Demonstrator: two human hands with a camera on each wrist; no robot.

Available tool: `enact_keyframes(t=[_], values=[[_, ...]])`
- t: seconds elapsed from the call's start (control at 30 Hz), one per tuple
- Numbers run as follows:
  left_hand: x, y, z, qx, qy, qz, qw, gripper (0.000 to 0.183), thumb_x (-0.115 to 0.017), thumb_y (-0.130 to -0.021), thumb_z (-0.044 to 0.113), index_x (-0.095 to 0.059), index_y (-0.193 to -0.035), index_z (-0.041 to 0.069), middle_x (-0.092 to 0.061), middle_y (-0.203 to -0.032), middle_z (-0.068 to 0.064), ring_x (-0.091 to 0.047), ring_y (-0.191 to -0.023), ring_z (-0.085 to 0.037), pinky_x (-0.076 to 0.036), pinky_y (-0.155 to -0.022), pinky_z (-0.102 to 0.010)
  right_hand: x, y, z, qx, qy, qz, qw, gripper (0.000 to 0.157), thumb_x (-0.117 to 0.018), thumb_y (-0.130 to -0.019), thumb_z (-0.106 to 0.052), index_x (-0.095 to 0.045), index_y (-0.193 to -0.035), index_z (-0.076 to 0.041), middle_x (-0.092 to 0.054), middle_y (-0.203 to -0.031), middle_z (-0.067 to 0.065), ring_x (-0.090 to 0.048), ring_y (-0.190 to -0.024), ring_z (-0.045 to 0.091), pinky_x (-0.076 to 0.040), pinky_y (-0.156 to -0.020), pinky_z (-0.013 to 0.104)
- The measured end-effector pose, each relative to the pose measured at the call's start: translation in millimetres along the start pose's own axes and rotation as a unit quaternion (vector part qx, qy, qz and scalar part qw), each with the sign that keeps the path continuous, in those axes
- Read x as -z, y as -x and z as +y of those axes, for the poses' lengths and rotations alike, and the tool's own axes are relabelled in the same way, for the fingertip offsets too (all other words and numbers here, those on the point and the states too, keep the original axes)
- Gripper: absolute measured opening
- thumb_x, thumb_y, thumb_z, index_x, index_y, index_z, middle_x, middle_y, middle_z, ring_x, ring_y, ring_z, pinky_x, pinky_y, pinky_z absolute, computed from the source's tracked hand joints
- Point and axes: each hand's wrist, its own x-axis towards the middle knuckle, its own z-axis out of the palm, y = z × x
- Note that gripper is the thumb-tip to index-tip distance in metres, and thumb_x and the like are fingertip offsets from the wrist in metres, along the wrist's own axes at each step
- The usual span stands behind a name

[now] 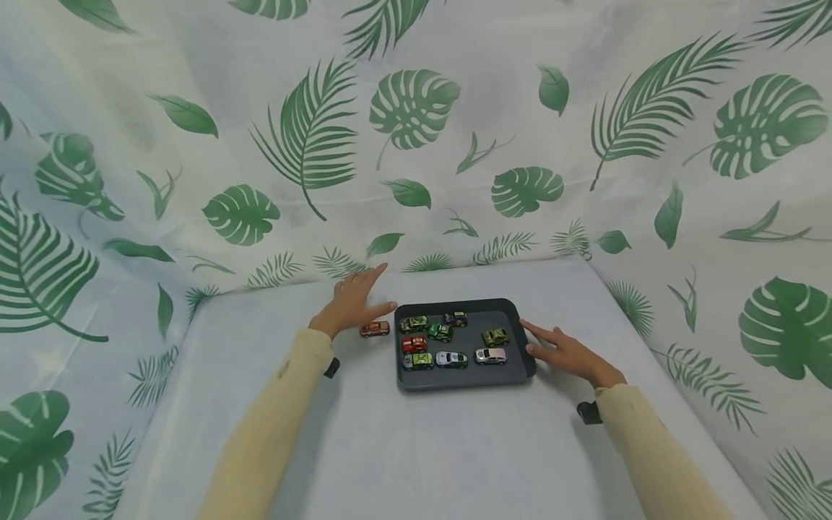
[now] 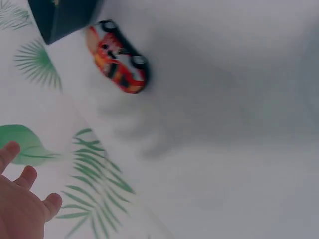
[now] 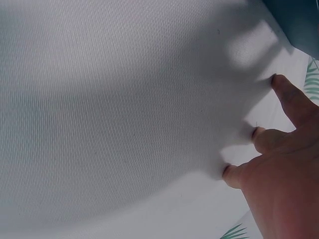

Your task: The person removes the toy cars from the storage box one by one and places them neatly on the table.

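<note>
A dark grey tray (image 1: pixel 468 377) holds several toy cars, among them a red one (image 1: pixel 414 344), a small green one (image 1: pixel 440 332), a white one (image 1: pixel 451 359) and a pinkish-silver one (image 1: pixel 490 356). My left hand (image 1: pixel 351 303) is spread at the tray's left side, its thumb close to the rim; whether they touch I cannot tell. Below that hand, outside the tray, an orange-red toy car (image 2: pixel 117 57) sits on the table. My right hand (image 1: pixel 572 355) is at the tray's right side, fingers extended along the rim. In the right wrist view, three fingers (image 3: pixel 294 102) stretch near the white surface.
White cloth covers the table (image 1: pixel 455 448). Behind and on both sides rises a white curtain (image 1: pixel 468 108) printed with green leaves. Dark devices sit at both wrists, one under the left sleeve (image 1: pixel 279 404) and one under the right sleeve (image 1: pixel 650 448).
</note>
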Motion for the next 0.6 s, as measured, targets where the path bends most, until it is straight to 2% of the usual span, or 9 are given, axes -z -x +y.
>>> enact_keyframes(t=[0.23,0.4,0.6], values=[[12.4,-22.5,23.2,-0.056,0.027,0.043,0.9971,0.095,-0.068,-0.101,0.055,-0.019,-0.174,0.019,-0.028,-0.175,-0.009,-0.024,-0.158,-0.045,-0.016,-0.122,-0.070,4.4,2,1,0.002,-0.001,0.003,1.000,0.071,-0.061,-0.109,-0.044,-0.035,-0.168,-0.014,-0.028,-0.168,0.030,-0.005,-0.151,0.068,-0.014,-0.112,0.085],[15.5,-30.7,45.0,-0.075,0.062,0.047,0.9942,0.094,-0.067,-0.100,0.056,-0.018,-0.174,0.023,-0.024,-0.177,-0.002,-0.021,-0.159,-0.040,-0.015,-0.121,-0.072,5.4,5,3,-0.002,-0.012,0.001,1.000,0.072,-0.062,-0.109,-0.043,-0.035,-0.169,-0.015,-0.027,-0.169,0.029,-0.004,-0.151,0.068,-0.014,-0.112,0.085],[9.1,-36.9,66.0,-0.092,0.099,0.048,0.9897,0.091,-0.067,-0.101,0.055,-0.019,-0.174,0.029,-0.025,-0.176,0.002,-0.018,-0.160,-0.039,-0.014,-0.122,-0.071,1.6,4,1,-0.006,-0.029,-0.003,1.000,0.071,-0.062,-0.109,-0.043,-0.035,-0.169,-0.016,-0.025,-0.170,0.028,-0.001,-0.153,0.066,-0.011,-0.112,0.085]])
